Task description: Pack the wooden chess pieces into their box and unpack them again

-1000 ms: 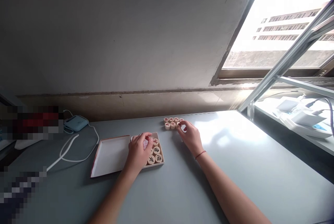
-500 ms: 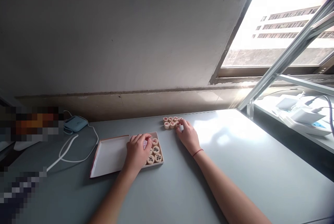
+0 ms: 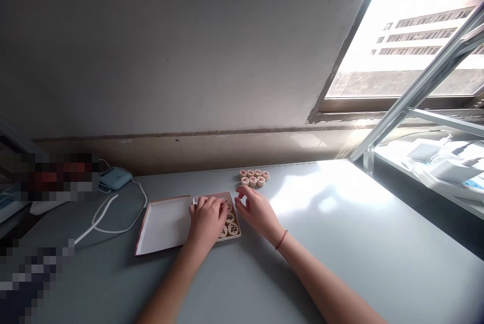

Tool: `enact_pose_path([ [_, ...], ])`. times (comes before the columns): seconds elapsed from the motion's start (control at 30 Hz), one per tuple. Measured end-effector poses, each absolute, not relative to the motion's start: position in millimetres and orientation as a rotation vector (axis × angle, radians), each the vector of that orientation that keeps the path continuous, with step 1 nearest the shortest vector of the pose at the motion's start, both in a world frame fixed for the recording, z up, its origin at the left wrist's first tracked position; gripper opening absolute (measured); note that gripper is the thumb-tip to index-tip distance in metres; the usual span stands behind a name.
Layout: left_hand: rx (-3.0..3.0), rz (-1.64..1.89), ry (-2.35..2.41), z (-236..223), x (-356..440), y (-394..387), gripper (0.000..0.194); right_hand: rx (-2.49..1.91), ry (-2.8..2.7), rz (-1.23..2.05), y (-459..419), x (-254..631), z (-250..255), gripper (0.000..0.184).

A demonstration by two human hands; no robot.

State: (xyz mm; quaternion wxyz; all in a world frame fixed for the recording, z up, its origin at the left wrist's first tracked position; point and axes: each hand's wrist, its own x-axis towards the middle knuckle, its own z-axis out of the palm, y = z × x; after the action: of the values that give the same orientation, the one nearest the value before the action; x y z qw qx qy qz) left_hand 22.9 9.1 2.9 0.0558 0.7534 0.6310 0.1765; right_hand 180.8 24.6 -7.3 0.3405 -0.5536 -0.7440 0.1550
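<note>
A shallow box holds several round wooden chess pieces marked with characters. My left hand lies on top of them, fingers curled down over the pieces. My right hand hovers just right of the box, fingers apart and holding nothing I can see. Farther back on the grey table sits a small cluster of chess pieces in two rows, apart from both hands. The box's open lid lies to the left, touching the box.
A pale blue device with a white cable sits at the back left. A wall runs behind the table. An open window frame rises at the right, with white chargers on the sill.
My right hand left the far cluster of pieces and drew back toward the box. My left hand shifted slightly right over the pieces in the box.
</note>
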Motion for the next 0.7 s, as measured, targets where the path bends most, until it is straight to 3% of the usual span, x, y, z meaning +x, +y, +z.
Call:
enact_pose_path([
  [0.27, 2.134, 0.474, 1.887, 9.0, 22.2, 11.3, 0.019, -1.370, -1.970, 0.440, 21.5, 177.9, -6.4, 0.015],
  [0.53, 1.951, 0.936, 1.709, 16.0, 19.2, 10.6, 0.016, -1.141, -2.042, 0.389, 18.4, 176.8, -6.2, 0.024],
  [0.7, 1.881, 1.047, 1.530, 16.0, 19.6, 9.7, 0.018, -1.058, -2.038, 0.305, 16.4, 172.2, -3.2, 0.025],
])
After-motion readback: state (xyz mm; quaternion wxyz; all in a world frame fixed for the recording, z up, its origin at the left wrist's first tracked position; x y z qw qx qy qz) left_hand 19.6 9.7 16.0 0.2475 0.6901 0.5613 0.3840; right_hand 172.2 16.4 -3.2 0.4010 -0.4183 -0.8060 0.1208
